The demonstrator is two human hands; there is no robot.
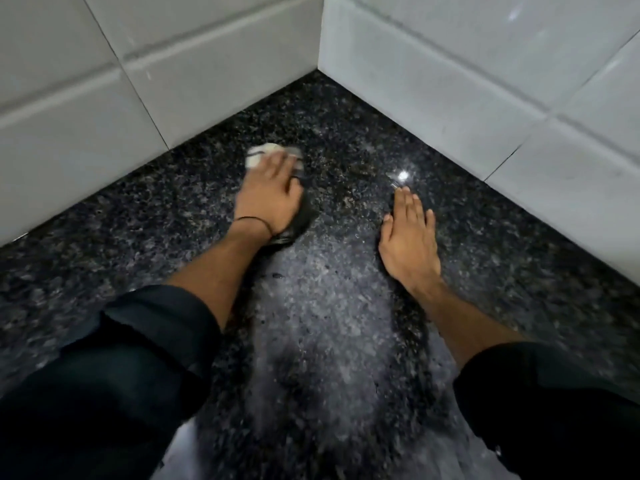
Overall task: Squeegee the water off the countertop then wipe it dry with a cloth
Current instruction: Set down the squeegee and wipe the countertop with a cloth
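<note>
The table is dark speckled stone, black flecked with grey, polished enough to throw back a small bright glint of light just beyond the right fingertips. A paler, hazy patch runs down its middle between the two forearms, toward the near edge; whether that is a film of water or a reflection cannot be told. The surface runs back into an inner corner where two walls of large white glossy tiles meet, their grey grout lines plain, with a raised band of tile along the bottom of each wall.

The left hand lies palm down, pressed flat on a cloth, fingers spread over it. The cloth is bunched and partly blurred, white with dark stripes at the fingertip end and darker where it trails under the wrist, near the left wall. A thin black band circles that wrist. The right hand rests flat and empty on the stone, fingers together, well apart from the cloth. Both forearms come from rolled dark sleeves.

No writing or brand shows anywhere.
</note>
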